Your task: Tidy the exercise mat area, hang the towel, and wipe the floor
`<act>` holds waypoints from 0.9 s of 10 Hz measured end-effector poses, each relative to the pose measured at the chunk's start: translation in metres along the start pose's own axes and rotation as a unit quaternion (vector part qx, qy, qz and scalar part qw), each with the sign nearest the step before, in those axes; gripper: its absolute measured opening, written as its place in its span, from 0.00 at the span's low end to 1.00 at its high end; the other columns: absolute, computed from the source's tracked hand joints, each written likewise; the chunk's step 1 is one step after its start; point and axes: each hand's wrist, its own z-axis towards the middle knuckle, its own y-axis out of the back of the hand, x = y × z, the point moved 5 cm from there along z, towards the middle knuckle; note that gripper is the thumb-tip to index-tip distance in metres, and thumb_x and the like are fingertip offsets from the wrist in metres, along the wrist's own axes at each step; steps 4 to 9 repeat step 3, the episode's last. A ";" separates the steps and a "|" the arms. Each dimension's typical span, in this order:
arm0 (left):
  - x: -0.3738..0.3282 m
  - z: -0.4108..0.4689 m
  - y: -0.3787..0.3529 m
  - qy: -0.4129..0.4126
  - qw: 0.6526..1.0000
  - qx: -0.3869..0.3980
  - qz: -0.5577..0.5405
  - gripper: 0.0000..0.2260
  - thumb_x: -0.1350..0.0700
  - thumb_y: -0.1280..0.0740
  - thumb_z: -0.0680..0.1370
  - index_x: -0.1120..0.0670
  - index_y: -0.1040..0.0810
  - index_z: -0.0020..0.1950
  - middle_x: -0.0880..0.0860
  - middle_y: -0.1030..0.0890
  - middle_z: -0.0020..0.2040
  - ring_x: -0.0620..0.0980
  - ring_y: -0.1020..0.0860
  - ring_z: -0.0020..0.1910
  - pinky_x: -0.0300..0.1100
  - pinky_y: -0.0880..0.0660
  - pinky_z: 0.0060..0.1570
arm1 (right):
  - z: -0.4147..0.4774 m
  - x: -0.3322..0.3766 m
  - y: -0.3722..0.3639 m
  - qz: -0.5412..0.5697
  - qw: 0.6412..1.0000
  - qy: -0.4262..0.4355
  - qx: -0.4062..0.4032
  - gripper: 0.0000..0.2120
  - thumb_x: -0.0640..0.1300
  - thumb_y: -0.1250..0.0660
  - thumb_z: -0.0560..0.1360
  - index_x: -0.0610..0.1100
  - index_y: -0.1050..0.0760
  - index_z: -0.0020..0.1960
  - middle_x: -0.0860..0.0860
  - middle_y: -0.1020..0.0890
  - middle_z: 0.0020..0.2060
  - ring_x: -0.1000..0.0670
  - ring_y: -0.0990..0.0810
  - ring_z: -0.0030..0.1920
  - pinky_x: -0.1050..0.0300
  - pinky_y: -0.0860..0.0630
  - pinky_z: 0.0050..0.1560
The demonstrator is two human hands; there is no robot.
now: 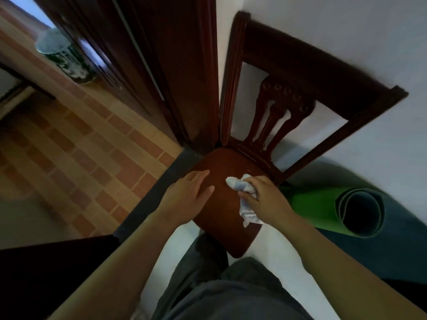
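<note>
A dark wooden chair with a reddish seat stands against the white wall, straight below me. My right hand is over the right side of the seat, shut on a crumpled white cloth whose ends stick out above and below the fingers. My left hand lies flat and open on the left side of the seat, holding nothing. A rolled green exercise mat lies on the floor to the right of the chair, its open end facing right.
A dark wooden door frame rises just left of the chair. Beyond it is a brick-patterned floor with a patterned pot at the far left. A dark blue carpet lies under the mat. My grey trouser legs fill the bottom.
</note>
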 end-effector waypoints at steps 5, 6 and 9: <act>0.028 0.093 0.044 -0.072 0.995 0.058 0.047 0.24 0.43 0.46 0.79 0.49 0.41 0.74 0.50 0.33 0.71 0.51 0.32 0.68 0.54 0.33 0.65 | 0.098 -0.005 -0.012 -0.035 0.994 -0.093 -0.036 0.20 0.55 0.38 0.76 0.50 0.31 0.65 0.49 0.30 0.64 0.46 0.28 0.61 0.48 0.28 0.59; 0.028 0.093 0.044 -0.072 0.995 0.058 0.047 0.24 0.43 0.46 0.79 0.49 0.41 0.74 0.50 0.33 0.71 0.51 0.32 0.68 0.54 0.33 0.65 | 0.098 -0.005 -0.012 -0.035 0.994 -0.093 -0.036 0.20 0.55 0.38 0.76 0.50 0.31 0.65 0.49 0.30 0.64 0.46 0.28 0.61 0.48 0.28 0.59; 0.028 0.093 0.044 -0.072 0.995 0.058 0.047 0.24 0.43 0.46 0.79 0.49 0.41 0.74 0.50 0.33 0.71 0.51 0.32 0.68 0.54 0.33 0.65 | 0.098 -0.005 -0.012 -0.035 0.994 -0.093 -0.036 0.20 0.55 0.38 0.76 0.50 0.31 0.65 0.49 0.30 0.64 0.46 0.28 0.61 0.48 0.28 0.59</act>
